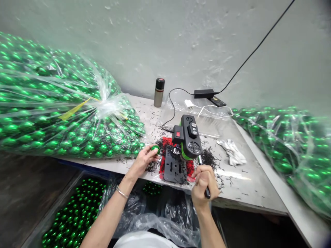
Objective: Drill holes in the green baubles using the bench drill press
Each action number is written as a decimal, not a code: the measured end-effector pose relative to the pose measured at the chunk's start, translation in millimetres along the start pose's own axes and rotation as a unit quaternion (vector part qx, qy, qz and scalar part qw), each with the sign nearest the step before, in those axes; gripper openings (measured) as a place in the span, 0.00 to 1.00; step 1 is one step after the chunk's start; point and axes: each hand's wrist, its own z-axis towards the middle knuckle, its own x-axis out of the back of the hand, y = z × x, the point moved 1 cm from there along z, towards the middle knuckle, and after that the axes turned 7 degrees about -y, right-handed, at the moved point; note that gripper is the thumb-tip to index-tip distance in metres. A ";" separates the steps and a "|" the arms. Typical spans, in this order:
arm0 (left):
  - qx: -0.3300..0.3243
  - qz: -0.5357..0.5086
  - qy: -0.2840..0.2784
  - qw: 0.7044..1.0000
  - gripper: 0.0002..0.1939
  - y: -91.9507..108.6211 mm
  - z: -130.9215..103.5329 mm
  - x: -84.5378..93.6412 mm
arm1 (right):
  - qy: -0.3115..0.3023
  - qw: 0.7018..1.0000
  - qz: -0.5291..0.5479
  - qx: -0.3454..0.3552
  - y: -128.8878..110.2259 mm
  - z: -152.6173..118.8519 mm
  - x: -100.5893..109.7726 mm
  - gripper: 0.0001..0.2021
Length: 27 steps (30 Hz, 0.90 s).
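Note:
A shiny green ball (155, 148) is pinched between the thumb and fingers of my left hand (146, 159), just left of a small black machine (190, 136). My right hand (205, 182) is wrapped round the machine's lever handle (207, 193), whose black end sticks out below the fist. The machine has round vents on top and a red switch (178, 134) on its left side. Its dark slotted base plate (175, 168) lies over a red mat (191, 168). Small black bits (208, 157) are strewn all round it.
A big clear bag of green balls (69, 113) fills the left, another bag (287, 144) the right. Behind the machine are a spray-can-like bottle (158, 93), a power adapter (204, 93) and cords. White gloves (232, 152) lie right. Below the table edge stands a ball-filled container (77, 213).

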 end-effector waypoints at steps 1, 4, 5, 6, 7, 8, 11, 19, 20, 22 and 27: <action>0.021 -0.050 -0.001 0.999 0.26 -9.0 -2.9 -7.9 | -0.003 1.000 0.001 -0.001 0.2 -0.4 0.4 0.17; 0.060 -0.078 -0.002 0.995 0.24 -32.4 -4.0 -30.2 | -0.017 1.000 -0.003 0.000 0.6 -0.7 2.0 0.17; 0.063 -0.060 -0.003 0.996 0.24 -37.9 -2.7 -36.2 | -0.022 1.000 -0.005 0.000 0.6 -0.7 2.4 0.17; 0.060 -0.034 -0.004 0.998 0.24 -42.1 -1.1 -41.3 | -0.026 1.000 -0.007 0.001 0.7 -0.7 2.6 0.17; 0.051 -0.002 -0.003 0.999 0.24 -45.0 0.5 -45.4 | -0.027 1.000 -0.008 0.003 0.7 -0.8 2.7 0.16; 0.037 0.035 -0.002 0.999 0.24 -46.9 1.8 -48.6 | -0.027 1.000 -0.009 0.005 0.9 -1.0 2.6 0.16; -0.018 0.172 -0.010 0.985 0.21 -48.5 2.5 -54.7 | -0.028 1.000 -0.007 0.010 1.5 -1.8 2.1 0.16; -0.169 0.426 0.008 0.889 0.18 -57.4 -4.8 -60.5 | -0.034 0.999 0.001 0.015 2.3 -3.3 2.1 0.14; -0.186 0.436 0.007 0.880 0.18 -59.6 -5.0 -60.7 | -0.034 0.999 -0.003 0.015 2.5 -3.4 2.1 0.14; -0.219 0.451 -0.003 0.865 0.17 -63.2 -5.5 -61.1 | -0.033 0.999 -0.009 0.014 2.8 -3.7 2.1 0.14; -0.268 0.465 -0.026 0.843 0.17 -64.1 -6.1 -63.3 | -0.039 0.999 -0.010 0.013 5.1 -7.0 3.3 0.14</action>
